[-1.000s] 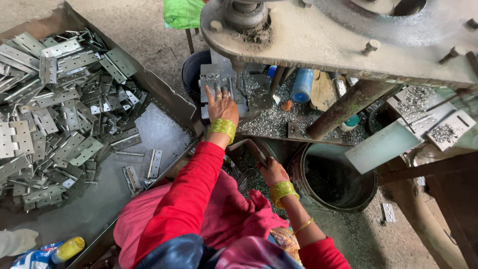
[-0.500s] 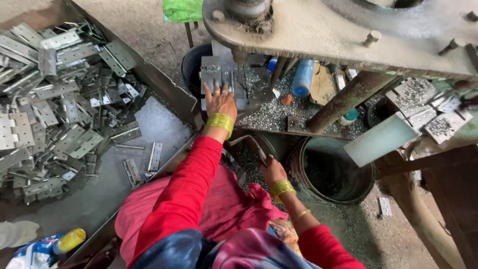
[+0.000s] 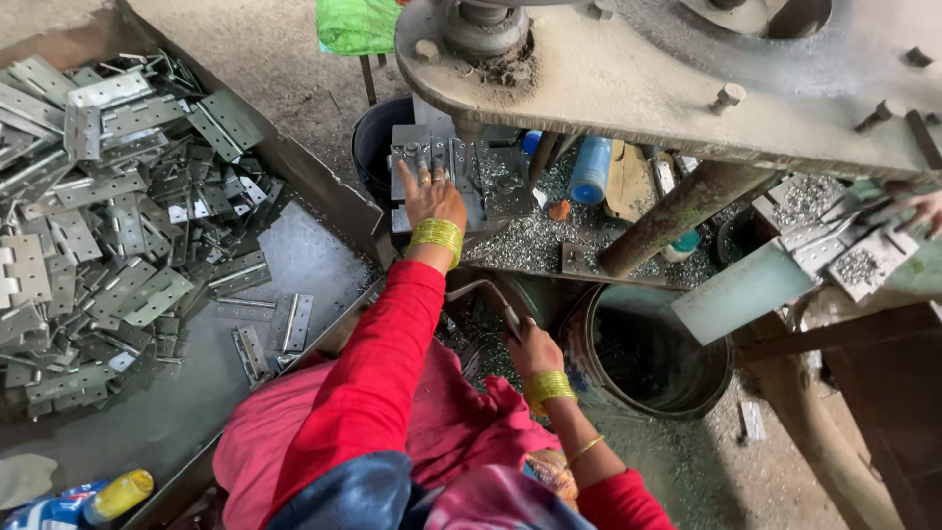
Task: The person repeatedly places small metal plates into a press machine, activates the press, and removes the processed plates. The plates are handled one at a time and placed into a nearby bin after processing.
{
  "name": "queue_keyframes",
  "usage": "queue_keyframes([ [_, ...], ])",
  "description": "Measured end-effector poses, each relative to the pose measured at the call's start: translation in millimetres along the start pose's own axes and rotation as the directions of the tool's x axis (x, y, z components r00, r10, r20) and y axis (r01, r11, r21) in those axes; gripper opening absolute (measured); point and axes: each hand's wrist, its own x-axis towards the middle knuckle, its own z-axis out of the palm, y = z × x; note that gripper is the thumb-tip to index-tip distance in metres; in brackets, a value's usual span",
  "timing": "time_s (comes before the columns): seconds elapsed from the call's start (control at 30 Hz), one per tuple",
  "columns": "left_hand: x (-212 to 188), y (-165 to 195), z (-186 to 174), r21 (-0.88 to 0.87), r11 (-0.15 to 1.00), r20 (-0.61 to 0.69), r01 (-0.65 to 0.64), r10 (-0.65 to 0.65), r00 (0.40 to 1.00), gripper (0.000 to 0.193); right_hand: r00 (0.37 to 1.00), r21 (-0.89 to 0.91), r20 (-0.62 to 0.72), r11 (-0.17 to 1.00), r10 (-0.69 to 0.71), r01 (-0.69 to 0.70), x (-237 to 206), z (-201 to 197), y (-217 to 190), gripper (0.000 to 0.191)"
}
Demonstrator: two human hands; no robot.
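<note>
Her left hand [image 3: 432,196] lies flat on the metal plate [image 3: 424,157] under the press [image 3: 638,69]; her right hand [image 3: 533,348] grips the lever [image 3: 488,291]. A pull now could crush her fingers.

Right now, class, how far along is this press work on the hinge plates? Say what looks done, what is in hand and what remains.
Done: cannot tell; no finished pieces show apart. In hand: the left hand rests flat on a metal plate at the press bed, while the right hand grips a curved lever. Left: a large heap of hinge plates fills the tray.
</note>
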Motion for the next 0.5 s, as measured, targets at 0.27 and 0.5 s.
queue_keyframes([
  [0.27,-5,-8,-14,0.002,1.000,0.116,0.013,-0.013,0.993,0.048,0.996,-0.055,0.028,0.995,-0.086,0.087,26,-39,-22,0.053],
  [0.5,15,-5,-3,-0.023,0.997,0.085,0.078,-0.076,0.993,0.048,0.999,0.019,0.016,0.999,-0.037,0.037,-7,4,7,0.050],
])
